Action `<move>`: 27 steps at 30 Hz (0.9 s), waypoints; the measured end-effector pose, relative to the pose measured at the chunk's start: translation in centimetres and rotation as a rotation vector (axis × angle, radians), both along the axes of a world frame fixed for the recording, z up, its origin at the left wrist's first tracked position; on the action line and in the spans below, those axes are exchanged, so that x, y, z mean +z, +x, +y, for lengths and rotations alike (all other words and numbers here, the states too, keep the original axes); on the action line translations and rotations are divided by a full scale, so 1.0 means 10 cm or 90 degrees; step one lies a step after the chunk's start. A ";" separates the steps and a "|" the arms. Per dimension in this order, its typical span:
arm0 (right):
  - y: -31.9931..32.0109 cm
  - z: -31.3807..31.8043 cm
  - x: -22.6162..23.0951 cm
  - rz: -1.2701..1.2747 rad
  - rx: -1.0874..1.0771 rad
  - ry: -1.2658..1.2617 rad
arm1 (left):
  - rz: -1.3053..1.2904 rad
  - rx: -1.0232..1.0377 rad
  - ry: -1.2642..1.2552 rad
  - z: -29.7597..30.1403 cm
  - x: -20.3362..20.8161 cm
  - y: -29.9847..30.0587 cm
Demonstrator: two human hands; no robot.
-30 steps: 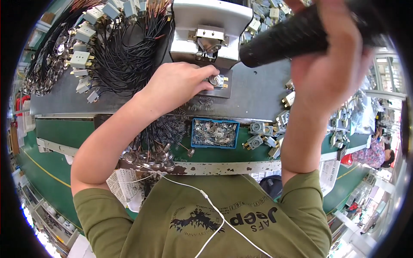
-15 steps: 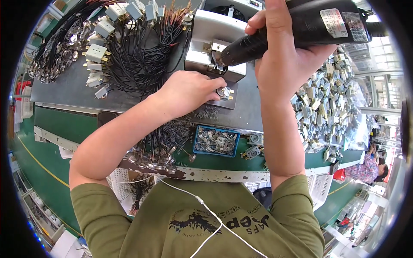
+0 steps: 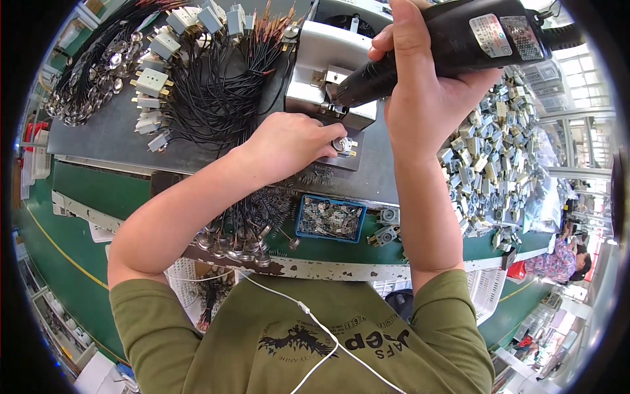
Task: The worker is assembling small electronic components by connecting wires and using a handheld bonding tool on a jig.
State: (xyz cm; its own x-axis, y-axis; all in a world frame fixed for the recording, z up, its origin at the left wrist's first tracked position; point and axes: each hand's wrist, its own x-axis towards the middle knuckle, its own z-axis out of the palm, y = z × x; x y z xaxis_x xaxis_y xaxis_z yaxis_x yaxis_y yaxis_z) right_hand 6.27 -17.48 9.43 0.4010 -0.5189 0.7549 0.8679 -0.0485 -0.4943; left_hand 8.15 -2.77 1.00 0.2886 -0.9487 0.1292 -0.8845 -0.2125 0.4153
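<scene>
My right hand [image 3: 423, 98] is wrapped round a black electric screwdriver [image 3: 453, 41], thumb pointing up along the grip. The tool lies tilted, its nose at the front of a silver metal feeder box [image 3: 335, 44]. Whether its bit touches anything there cannot be made out. Just below that box, my left hand [image 3: 292, 146] pinches a small grey-white terminal block [image 3: 346, 148] with a round metal disc on it. The block rests on or just over a dark metal plate [image 3: 344, 162], and the fingers partly hide it.
Black wire bundles [image 3: 213, 98] with several blocks lie at the left. A blue tray [image 3: 359, 226] of small metal parts is near the table edge. Many loose blocks [image 3: 492, 157] are heaped at the right. Springs [image 3: 279, 200] lie under my left forearm. A person [image 3: 561, 259] is far right.
My right hand and the screwdriver have shifted slightly left, with the nose still by the feeder box. My left hand keeps its pinch on the terminal block, almost unmoved.
</scene>
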 end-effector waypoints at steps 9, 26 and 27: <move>-0.26 0.31 0.13 0.214 -0.223 0.023 | -0.019 0.014 0.017 0.04 -0.01 -0.01; -0.26 0.36 0.13 0.139 -0.237 -0.042 | -0.086 -0.001 -0.096 0.08 -0.21 0.00; -0.33 0.36 0.11 0.192 -0.226 -0.054 | -0.093 0.000 -0.102 0.09 -0.23 -0.01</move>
